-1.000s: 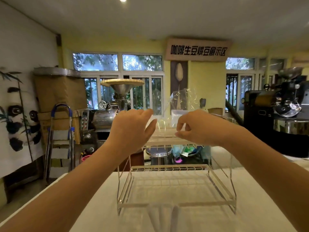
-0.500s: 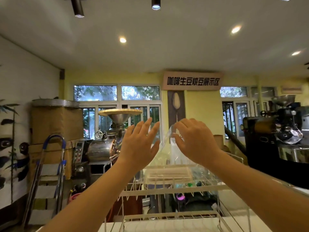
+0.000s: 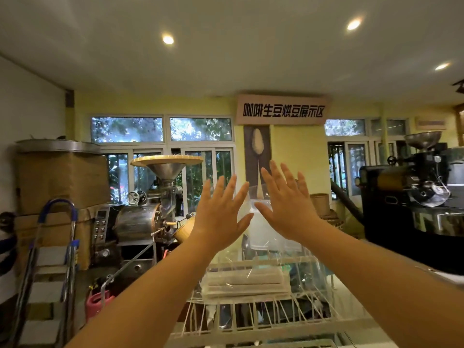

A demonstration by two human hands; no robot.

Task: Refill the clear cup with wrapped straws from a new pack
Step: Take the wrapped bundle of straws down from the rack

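Head view: pack of wrapped straws (image 3: 247,282), lower centre of frame, on wire rack (image 3: 251,320), long axis left-to-right. Left hand (image 3: 221,214) and right hand (image 3: 286,209) above it, both spread wide, holding nothing; roughly equally near.

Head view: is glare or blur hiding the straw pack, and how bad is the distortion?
Head view: the straw pack on the rack reads clearly, though its clear bag carries streaky glare; left hand and right hand are fairly sharp; wide-angle bending stretches the edges; ceiling lights flare.
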